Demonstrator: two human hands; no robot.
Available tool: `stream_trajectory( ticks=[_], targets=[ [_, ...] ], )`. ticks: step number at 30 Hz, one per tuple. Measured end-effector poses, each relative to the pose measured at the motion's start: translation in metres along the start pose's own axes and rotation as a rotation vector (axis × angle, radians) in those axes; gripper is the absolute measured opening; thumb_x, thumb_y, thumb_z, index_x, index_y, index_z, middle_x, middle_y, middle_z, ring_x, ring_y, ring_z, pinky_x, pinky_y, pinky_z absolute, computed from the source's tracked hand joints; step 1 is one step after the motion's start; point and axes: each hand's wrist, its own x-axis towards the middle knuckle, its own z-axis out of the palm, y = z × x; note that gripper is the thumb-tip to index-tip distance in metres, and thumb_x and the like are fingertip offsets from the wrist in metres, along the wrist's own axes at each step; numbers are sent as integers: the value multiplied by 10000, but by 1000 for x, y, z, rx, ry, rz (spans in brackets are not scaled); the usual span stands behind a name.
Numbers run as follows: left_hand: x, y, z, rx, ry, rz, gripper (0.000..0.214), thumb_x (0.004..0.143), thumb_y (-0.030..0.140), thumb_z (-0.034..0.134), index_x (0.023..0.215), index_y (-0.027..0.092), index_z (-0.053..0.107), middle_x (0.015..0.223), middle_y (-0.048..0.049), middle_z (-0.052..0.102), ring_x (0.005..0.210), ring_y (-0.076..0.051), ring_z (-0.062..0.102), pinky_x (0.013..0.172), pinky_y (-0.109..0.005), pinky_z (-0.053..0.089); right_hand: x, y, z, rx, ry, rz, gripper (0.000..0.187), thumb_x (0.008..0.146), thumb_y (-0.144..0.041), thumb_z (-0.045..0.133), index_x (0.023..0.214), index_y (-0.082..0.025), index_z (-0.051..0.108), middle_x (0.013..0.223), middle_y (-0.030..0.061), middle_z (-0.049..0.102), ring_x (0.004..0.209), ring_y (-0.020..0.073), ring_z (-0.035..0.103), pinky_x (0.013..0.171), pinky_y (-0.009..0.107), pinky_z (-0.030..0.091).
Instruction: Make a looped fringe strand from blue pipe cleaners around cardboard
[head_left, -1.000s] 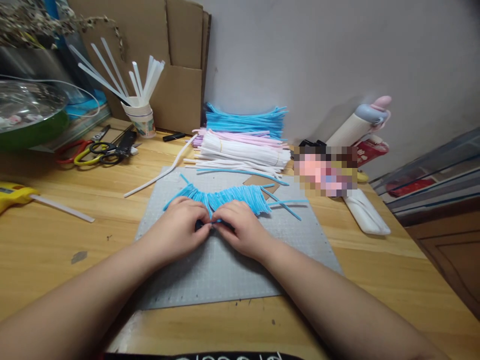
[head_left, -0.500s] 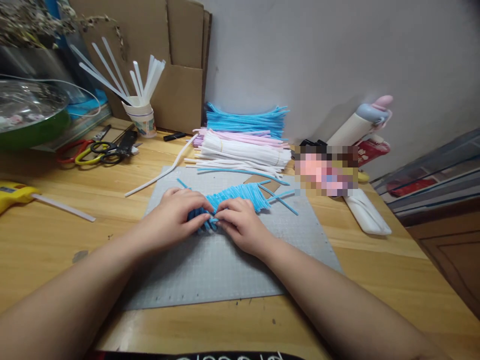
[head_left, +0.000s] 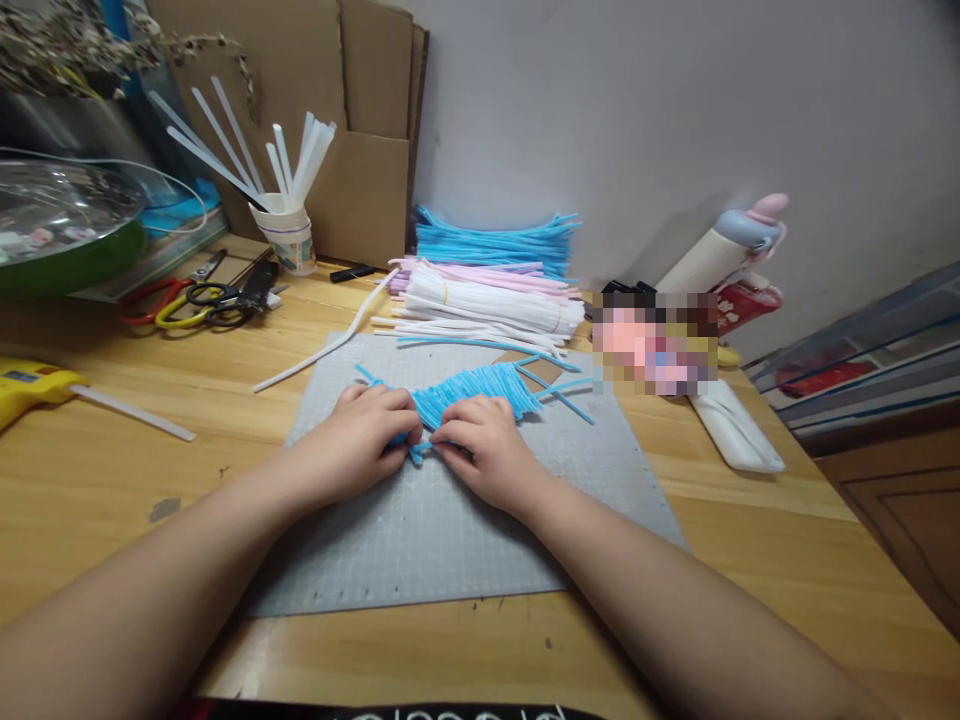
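A band of blue pipe cleaners (head_left: pixel 476 390), woven or wound side by side, lies on the grey cutting mat (head_left: pixel 450 540). Loose blue ends stick out from its right and upper left. My left hand (head_left: pixel 375 430) is closed over the band's left part, fingertips curled down on it. Just to its right, my right hand (head_left: pixel 480 445) pinches a short blue pipe cleaner end at the band's near edge. Both hands hide much of the left portion. A piece of brown cardboard (head_left: pixel 525 368) shows behind the band.
Behind the mat lie bundles of blue pipe cleaners (head_left: pixel 495 245) and white pipe cleaners (head_left: pixel 487 305). On the left are scissors (head_left: pixel 214 300), a paper cup of glue sticks (head_left: pixel 291 240) and a yellow glue gun (head_left: pixel 34 390). A white packet (head_left: pixel 739 425) and a bottle (head_left: pixel 712 255) stand right.
My left hand has shifted slightly left and down, opening a small gap from the right hand. The right hand keeps its pinch. The camera view has moved a little.
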Motion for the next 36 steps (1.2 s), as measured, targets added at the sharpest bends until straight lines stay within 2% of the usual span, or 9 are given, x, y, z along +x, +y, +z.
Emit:
stream_trajectory(
  ticks=[5, 8, 11, 15, 20, 24, 29, 36],
  targets=[
    [1, -1, 0, -28, 4, 17, 132, 826, 173, 511, 866, 236, 620, 961, -20, 603, 964, -223, 535, 872, -385, 304, 0, 0, 0, -49, -14, -29, 112, 903, -226, 575, 897, -232, 686, 964, 33, 650, 930, 194, 511, 807, 373, 257],
    [2, 3, 1, -34, 43, -19, 111, 835, 181, 498, 897, 212, 584, 953, -31, 593, 945, -217, 540, 850, -372, 327, 0, 0, 0, -28, -16, -57, 131, 918, -251, 559, 900, -238, 687, 971, 31, 649, 939, 193, 509, 813, 371, 259],
    [1, 8, 1, -30, 51, -60, 82, 830, 223, 510, 814, 193, 585, 884, -26, 590, 880, -209, 550, 847, -389, 329, 1, 0, 1, -5, -10, -36, 110, 908, -241, 571, 901, -218, 678, 972, 33, 650, 932, 192, 515, 810, 367, 265],
    [0, 12, 0, -19, 27, -23, 126, 806, 286, 560, 750, 219, 651, 831, -15, 621, 899, -227, 548, 912, -439, 284, 1, -2, -1, 21, -11, 3, 84, 887, -215, 583, 891, -210, 667, 962, 38, 653, 921, 197, 522, 810, 368, 271],
    [0, 12, 6, -21, 84, -103, 136, 785, 265, 582, 681, 216, 653, 797, -10, 664, 885, -218, 558, 922, -449, 283, 0, -8, -3, 80, -23, 16, 148, 866, -248, 604, 1008, -224, 638, 1051, 49, 635, 978, 210, 510, 835, 367, 281],
    [1, 14, 6, -53, 93, -168, 121, 735, 257, 605, 629, 220, 649, 760, 3, 670, 872, -225, 560, 926, -466, 277, 0, -5, -1, 0, -31, -2, 90, 888, -266, 587, 916, -249, 670, 1033, 36, 627, 968, 207, 502, 828, 375, 260],
    [-2, 16, 3, 5, 112, -139, 92, 707, 198, 557, 620, 202, 585, 753, -1, 650, 883, -230, 536, 908, -455, 282, 1, 1, 0, -61, 1, 35, 88, 859, -202, 607, 894, -244, 677, 1014, 33, 617, 949, 201, 497, 823, 374, 253],
    [-1, 19, 7, 51, 81, -91, 161, 817, 281, 531, 701, 212, 620, 792, -16, 664, 910, -241, 523, 895, -472, 267, 0, 3, 2, -57, -11, 16, 118, 884, -259, 609, 921, -287, 718, 1003, 34, 607, 954, 200, 487, 820, 378, 242]
  ],
)
